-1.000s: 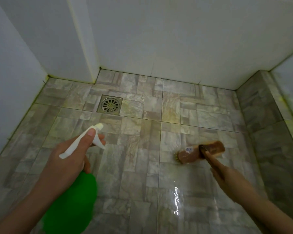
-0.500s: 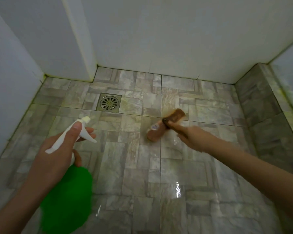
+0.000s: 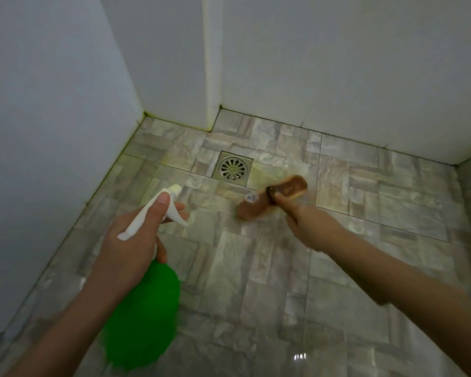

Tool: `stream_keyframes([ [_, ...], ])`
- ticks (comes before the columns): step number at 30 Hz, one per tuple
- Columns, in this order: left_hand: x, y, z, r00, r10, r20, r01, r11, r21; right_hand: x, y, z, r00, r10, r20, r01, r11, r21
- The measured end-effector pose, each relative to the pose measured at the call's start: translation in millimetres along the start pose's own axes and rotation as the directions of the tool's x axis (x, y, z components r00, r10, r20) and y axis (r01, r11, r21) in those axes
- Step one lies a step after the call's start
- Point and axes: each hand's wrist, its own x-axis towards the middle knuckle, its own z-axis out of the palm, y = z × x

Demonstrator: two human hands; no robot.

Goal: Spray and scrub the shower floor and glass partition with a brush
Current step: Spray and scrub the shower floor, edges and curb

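Observation:
My left hand (image 3: 131, 240) grips a green spray bottle (image 3: 144, 314) by its white trigger head (image 3: 158, 210), thumb along the top and a finger on the trigger, nozzle facing the far floor. My right hand (image 3: 307, 227) holds a brown scrub brush (image 3: 272, 198) pressed flat on the wet stone-pattern shower floor (image 3: 269, 268), just right of and nearer than the drain. No glass partition is recognisable here.
A square metal floor drain (image 3: 233, 168) sits in the far left part of the floor. White walls close in on the left (image 3: 52, 118) and at the back (image 3: 337, 63), with a protruding corner column (image 3: 211, 63). Yellow-green grime lines the wall-floor joint.
My right hand has swept the brush leftward and farther away, from the right side of the floor to beside the drain. The view has turned left. My left hand still holds the bottle.

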Motion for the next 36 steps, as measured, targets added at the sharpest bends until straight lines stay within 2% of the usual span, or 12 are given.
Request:
stream_keyframes([
  [3, -3, 10, 2, 0.991, 0.126, -0.039, -0.128, 0.991, -0.029, 87, -24, -21, 0.993, 0.053, -0.107, -0.044, 0.996, 0.079],
  [5, -4, 16, 3, 0.988, 0.145, -0.056, -0.146, 0.989, -0.014, 116, -41, -28, 0.982, 0.139, -0.127, -0.119, 0.981, 0.154],
  [7, -2, 16, 3, 0.990, 0.125, -0.062, -0.128, 0.991, -0.040, 105, -58, -17, 0.981, 0.168, -0.102, -0.144, 0.968, 0.205],
  [10, -2, 19, -1, 0.990, 0.120, -0.070, -0.124, 0.991, -0.056, 78, -61, 4, 0.987, 0.143, -0.078, -0.130, 0.979, 0.157],
  [12, 0, 18, -4, 0.991, 0.114, -0.076, -0.118, 0.992, -0.044, 96, -50, -6, 0.978, 0.177, -0.111, -0.164, 0.979, 0.120],
  [15, 1, 15, -6, 0.990, 0.112, -0.083, -0.115, 0.993, -0.034, 113, -58, -20, 0.964, 0.232, -0.129, -0.199, 0.954, 0.225],
  [20, 2, 14, -10, 0.995, 0.082, -0.063, -0.083, 0.996, -0.016, 70, -61, 2, 0.991, 0.114, -0.075, -0.104, 0.987, 0.123],
  [24, 2, 15, -10, 0.992, 0.100, -0.075, -0.101, 0.995, -0.013, 109, -51, -23, 0.970, 0.211, -0.118, -0.186, 0.963, 0.196],
  [28, 2, 18, -8, 0.993, 0.082, -0.082, -0.085, 0.996, -0.032, 71, -64, 0, 0.989, 0.134, -0.062, -0.123, 0.981, 0.151],
  [30, 2, 20, -7, 0.994, 0.079, -0.078, -0.083, 0.996, -0.039, 78, -55, -6, 0.985, 0.156, -0.079, -0.148, 0.984, 0.098],
  [33, -2, 23, -4, 0.993, 0.076, -0.094, -0.081, 0.995, -0.054, 99, -55, -21, 0.973, 0.215, -0.088, -0.199, 0.966, 0.167],
  [36, -5, 26, -3, 0.993, 0.063, -0.098, -0.069, 0.996, -0.056, 68, -70, -2, 0.987, 0.150, -0.062, -0.139, 0.977, 0.160],
])
